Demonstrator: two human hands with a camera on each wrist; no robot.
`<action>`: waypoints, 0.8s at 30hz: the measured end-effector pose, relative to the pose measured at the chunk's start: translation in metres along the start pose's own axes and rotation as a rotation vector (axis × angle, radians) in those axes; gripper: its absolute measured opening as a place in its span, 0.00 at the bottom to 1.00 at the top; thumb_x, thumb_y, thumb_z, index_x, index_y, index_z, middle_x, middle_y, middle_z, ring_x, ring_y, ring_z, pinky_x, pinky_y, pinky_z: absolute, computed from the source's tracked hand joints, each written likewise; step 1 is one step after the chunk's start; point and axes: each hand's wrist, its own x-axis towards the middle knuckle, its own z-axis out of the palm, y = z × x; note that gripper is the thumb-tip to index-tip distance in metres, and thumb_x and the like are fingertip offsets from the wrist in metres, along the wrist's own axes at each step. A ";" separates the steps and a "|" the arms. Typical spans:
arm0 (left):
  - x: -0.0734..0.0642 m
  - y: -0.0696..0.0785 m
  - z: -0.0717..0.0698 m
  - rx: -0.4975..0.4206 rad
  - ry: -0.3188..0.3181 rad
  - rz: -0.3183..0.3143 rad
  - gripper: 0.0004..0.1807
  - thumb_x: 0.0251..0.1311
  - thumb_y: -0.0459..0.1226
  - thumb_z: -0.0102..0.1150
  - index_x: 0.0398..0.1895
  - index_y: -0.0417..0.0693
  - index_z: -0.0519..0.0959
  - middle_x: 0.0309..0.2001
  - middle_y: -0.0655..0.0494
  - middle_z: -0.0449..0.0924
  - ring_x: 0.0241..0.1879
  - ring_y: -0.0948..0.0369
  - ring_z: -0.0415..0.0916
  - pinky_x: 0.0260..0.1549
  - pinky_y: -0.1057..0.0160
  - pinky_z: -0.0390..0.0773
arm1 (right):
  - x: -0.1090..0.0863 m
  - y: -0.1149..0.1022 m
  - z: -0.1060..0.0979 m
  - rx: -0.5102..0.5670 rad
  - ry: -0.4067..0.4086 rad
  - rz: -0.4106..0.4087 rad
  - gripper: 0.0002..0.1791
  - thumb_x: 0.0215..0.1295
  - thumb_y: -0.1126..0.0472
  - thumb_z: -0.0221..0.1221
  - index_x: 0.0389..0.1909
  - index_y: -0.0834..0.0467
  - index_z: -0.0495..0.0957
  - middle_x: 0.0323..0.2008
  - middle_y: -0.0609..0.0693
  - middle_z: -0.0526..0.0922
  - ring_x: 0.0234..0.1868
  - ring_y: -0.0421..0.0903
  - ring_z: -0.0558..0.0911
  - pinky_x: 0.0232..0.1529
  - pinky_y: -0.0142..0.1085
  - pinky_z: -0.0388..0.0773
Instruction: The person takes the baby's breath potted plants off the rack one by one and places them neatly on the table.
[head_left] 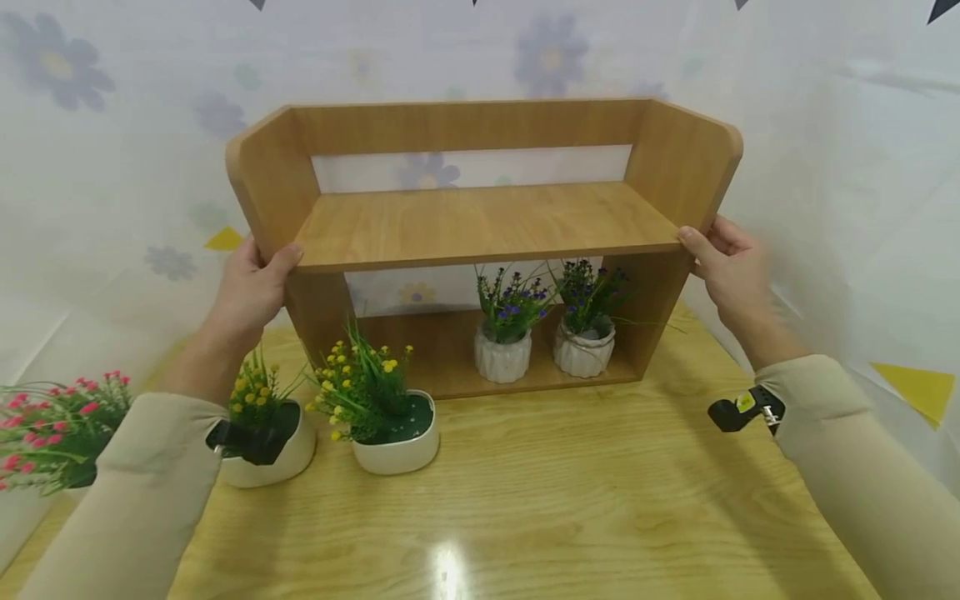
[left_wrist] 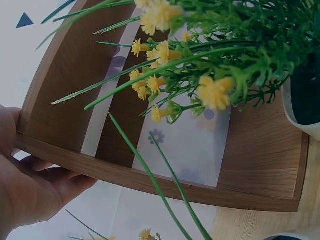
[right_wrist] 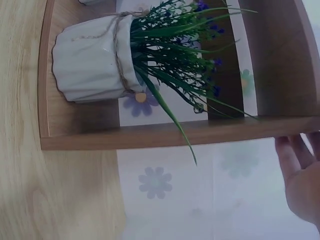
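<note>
A wooden two-tier desk shelf point(head_left: 487, 221) stands upright on the table, held from both sides. My left hand point(head_left: 243, 287) grips its left side panel at the height of the middle board, thumb over the front edge and fingers on the outer face. On the opposite panel, my right hand point(head_left: 738, 271) holds the same height, thumb at the board's corner. Inside the lower tier, toward the right, sit two white pots with purple flowers, a left one point(head_left: 504, 354) and a right one point(head_left: 583, 350). Twine point(right_wrist: 120, 55) circles the right pot in the right wrist view.
Two white oval planters of yellow flowers, one nearer the shelf point(head_left: 397, 454) and one farther left point(head_left: 279, 473), stand before its left end. Pink flowers point(head_left: 56, 429) show at the far left. The wood-grain table point(head_left: 562, 483) meets a flower-printed white backdrop point(head_left: 450, 50).
</note>
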 end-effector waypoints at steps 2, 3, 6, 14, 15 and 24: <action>0.000 0.000 0.001 0.002 0.003 0.000 0.34 0.77 0.51 0.45 0.81 0.55 0.52 0.74 0.41 0.59 0.69 0.44 0.62 0.63 0.40 0.65 | -0.002 -0.003 -0.005 -0.012 -0.011 0.031 0.28 0.63 0.64 0.69 0.63 0.65 0.77 0.46 0.45 0.87 0.43 0.38 0.86 0.36 0.29 0.83; 0.000 0.001 0.001 0.004 0.007 -0.003 0.34 0.77 0.51 0.45 0.81 0.54 0.52 0.74 0.41 0.59 0.69 0.44 0.62 0.64 0.40 0.65 | -0.004 -0.004 -0.007 -0.019 -0.009 0.032 0.27 0.62 0.64 0.69 0.62 0.64 0.77 0.46 0.45 0.87 0.43 0.38 0.86 0.35 0.29 0.84; 0.000 0.002 0.001 0.007 0.011 -0.008 0.34 0.77 0.51 0.45 0.81 0.55 0.51 0.75 0.42 0.57 0.70 0.43 0.61 0.65 0.38 0.63 | -0.016 -0.004 -0.008 -0.039 0.034 -0.009 0.24 0.60 0.66 0.71 0.57 0.65 0.80 0.45 0.47 0.87 0.41 0.39 0.86 0.34 0.29 0.84; 0.000 0.003 0.002 -0.009 0.004 -0.009 0.35 0.76 0.51 0.46 0.81 0.58 0.51 0.75 0.42 0.57 0.69 0.42 0.61 0.64 0.37 0.64 | -0.047 0.001 -0.003 -0.104 0.128 -0.130 0.17 0.57 0.71 0.71 0.48 0.64 0.82 0.40 0.55 0.81 0.36 0.42 0.85 0.33 0.29 0.83; 0.000 0.003 0.002 -0.010 0.005 -0.008 0.35 0.76 0.51 0.46 0.81 0.58 0.51 0.75 0.41 0.57 0.69 0.42 0.62 0.64 0.37 0.65 | -0.050 0.001 -0.002 -0.103 0.116 -0.134 0.18 0.57 0.71 0.71 0.49 0.66 0.81 0.40 0.56 0.81 0.36 0.42 0.85 0.34 0.29 0.83; -0.002 0.004 0.003 -0.038 -0.007 0.001 0.34 0.76 0.51 0.47 0.81 0.60 0.52 0.74 0.41 0.59 0.68 0.43 0.63 0.63 0.38 0.67 | -0.084 0.003 0.012 -0.073 -0.056 -0.141 0.19 0.61 0.76 0.66 0.53 0.69 0.78 0.46 0.56 0.82 0.39 0.43 0.86 0.38 0.30 0.84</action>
